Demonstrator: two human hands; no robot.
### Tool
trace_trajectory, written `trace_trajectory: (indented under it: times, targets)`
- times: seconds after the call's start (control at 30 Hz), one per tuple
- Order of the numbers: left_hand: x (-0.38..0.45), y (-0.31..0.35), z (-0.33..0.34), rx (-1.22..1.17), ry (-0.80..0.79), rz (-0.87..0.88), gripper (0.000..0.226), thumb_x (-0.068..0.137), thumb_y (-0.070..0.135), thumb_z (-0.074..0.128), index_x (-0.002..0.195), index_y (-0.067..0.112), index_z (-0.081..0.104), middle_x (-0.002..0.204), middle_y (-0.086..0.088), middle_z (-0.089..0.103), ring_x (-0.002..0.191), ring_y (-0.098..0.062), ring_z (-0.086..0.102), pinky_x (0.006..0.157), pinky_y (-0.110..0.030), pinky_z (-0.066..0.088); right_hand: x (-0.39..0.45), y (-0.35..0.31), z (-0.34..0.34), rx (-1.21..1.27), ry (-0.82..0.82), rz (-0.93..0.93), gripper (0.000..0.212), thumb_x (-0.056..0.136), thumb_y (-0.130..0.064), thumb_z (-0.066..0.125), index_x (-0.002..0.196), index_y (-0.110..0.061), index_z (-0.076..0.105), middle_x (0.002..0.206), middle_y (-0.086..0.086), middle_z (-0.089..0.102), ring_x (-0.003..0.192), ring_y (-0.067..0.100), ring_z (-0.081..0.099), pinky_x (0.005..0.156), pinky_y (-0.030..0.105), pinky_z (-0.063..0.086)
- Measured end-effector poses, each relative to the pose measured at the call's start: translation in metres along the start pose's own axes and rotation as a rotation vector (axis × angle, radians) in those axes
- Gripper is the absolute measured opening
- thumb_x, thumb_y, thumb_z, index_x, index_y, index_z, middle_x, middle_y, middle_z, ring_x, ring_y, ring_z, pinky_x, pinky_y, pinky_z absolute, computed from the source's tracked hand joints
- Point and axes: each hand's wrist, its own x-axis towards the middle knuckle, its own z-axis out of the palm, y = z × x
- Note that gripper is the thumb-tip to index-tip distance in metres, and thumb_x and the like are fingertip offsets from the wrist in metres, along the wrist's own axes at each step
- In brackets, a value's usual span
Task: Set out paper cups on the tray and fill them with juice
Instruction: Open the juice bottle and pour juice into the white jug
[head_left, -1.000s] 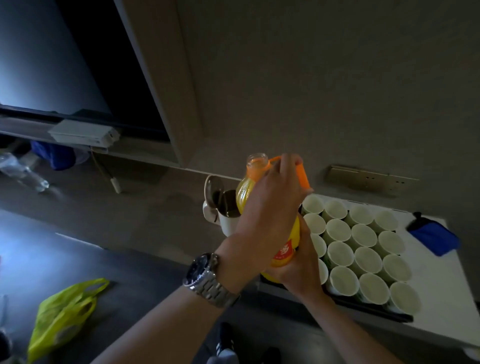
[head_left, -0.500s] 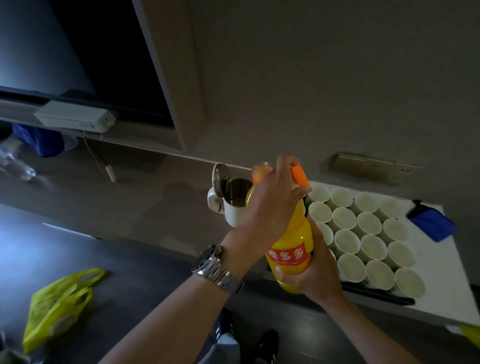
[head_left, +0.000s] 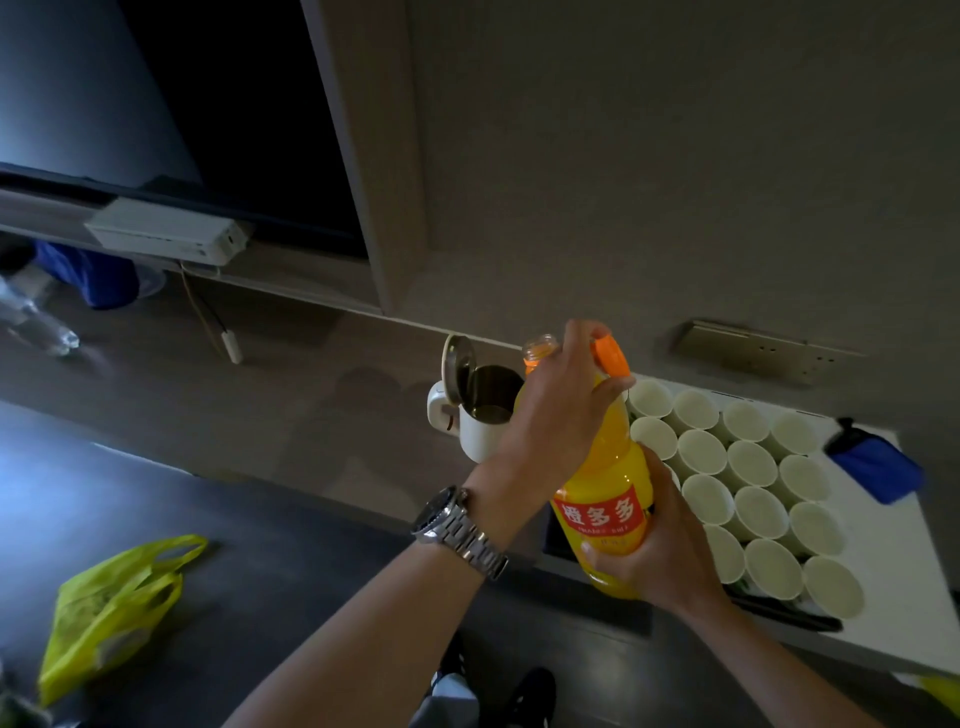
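Right hand (head_left: 660, 551) grips clear plastic juice bottle (head_left: 602, 499); left hand (head_left: 558, 415) pinches ribbed orange cap (head_left: 612, 358) off, 1 o'clock of the open neck; round paper cups (head_left: 748, 462) at 3 o'clock.

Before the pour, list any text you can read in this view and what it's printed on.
"橙多多": large white characters on the red label of the juice bottle, which the right hand holds.
Small white line under those characters: too blurred to read.
Watch face on the left wrist: too small to read.
No other text is legible.
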Motion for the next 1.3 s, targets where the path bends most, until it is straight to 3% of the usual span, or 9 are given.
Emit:
trace_trajectory:
  times: [0.1,0.23,0.37,0.6,0.8,1.07,1.23,1.3]
  targets:
    - [0.003,-0.003,0.001,-0.004,0.028,0.029,0.039,0.097,0.034,0.065,0.127,0.025,0.043,0.105,0.001,0.061,0.089,-0.013,0.062,0.081,-0.037,0.058,0.004,-0.002,-0.005,-0.030,-0.019,0.000,0.125,0.050,-0.059,0.093,0.151,-0.045,0.021,0.133,-0.015,0.053,0.110,0.010,0.062,0.081,0.036,0.060]
    - [0.005,-0.007,0.000,-0.026,0.054,0.038,0.039,0.097,0.032,0.066,0.127,0.022,0.044,0.105,0.003,0.060,0.090,-0.010,0.061,0.082,-0.034,0.056,0.010,-0.003,-0.013,-0.095,-0.042,0.016,0.129,0.047,-0.067,0.090,0.152,-0.044,0.017,0.137,-0.011,0.051,0.114,0.016,0.060,0.083,0.046,0.060]
    - [0.007,-0.012,0.000,-0.062,0.059,0.054,0.040,0.096,0.030,0.067,0.128,0.022,0.044,0.106,0.002,0.062,0.092,-0.008,0.061,0.083,-0.032,0.057,0.015,-0.007,-0.024,-0.146,-0.067,0.006,0.131,0.045,-0.067,0.090,0.151,-0.043,0.017,0.140,-0.006,0.049,0.118,0.019,0.057,0.088,0.048,0.057]
    - [0.013,-0.022,0.008,-0.095,0.120,0.071,0.035,0.095,0.030,0.069,0.121,0.028,0.045,0.109,0.001,0.062,0.097,-0.013,0.061,0.086,-0.039,0.055,0.021,-0.009,-0.040,-0.183,-0.086,-0.003,0.132,0.044,-0.065,0.092,0.151,-0.045,0.017,0.139,-0.008,0.052,0.117,0.017,0.059,0.087,0.045,0.057]
    - [0.011,-0.030,0.013,-0.153,0.140,0.080,0.036,0.097,0.029,0.066,0.125,0.023,0.046,0.113,0.001,0.061,0.102,-0.012,0.059,0.087,-0.032,0.054,0.026,-0.010,-0.052,-0.262,-0.128,-0.011,0.132,0.046,-0.067,0.091,0.152,-0.043,0.016,0.134,-0.008,0.057,0.106,0.011,0.059,0.078,0.030,0.049]
    - [0.011,-0.044,0.022,-0.156,0.136,0.034,0.038,0.097,0.035,0.065,0.126,0.031,0.041,0.117,0.000,0.059,0.104,-0.013,0.059,0.090,-0.035,0.055,0.028,-0.007,-0.060,-0.349,-0.183,0.002,0.136,0.045,-0.071,0.088,0.154,-0.042,0.012,0.133,-0.007,0.057,0.102,0.010,0.057,0.078,0.030,0.047]
    - [0.010,-0.045,0.024,-0.192,0.134,0.007,0.038,0.097,0.033,0.065,0.128,0.028,0.042,0.117,-0.001,0.059,0.103,-0.011,0.059,0.086,-0.027,0.051,0.030,-0.006,-0.065,-0.414,-0.200,0.006,0.137,0.043,-0.076,0.085,0.153,-0.042,0.011,0.135,-0.005,0.056,0.106,0.016,0.061,0.078,0.031,0.049]
    - [0.011,-0.048,0.027,-0.196,0.139,-0.006,0.039,0.097,0.032,0.065,0.128,0.027,0.043,0.117,0.000,0.060,0.105,-0.013,0.059,0.089,-0.032,0.054,0.030,-0.008,-0.067,-0.432,-0.217,0.002,0.136,0.045,-0.075,0.086,0.153,-0.040,0.011,0.137,-0.004,0.054,0.106,0.015,0.059,0.077,0.029,0.047]
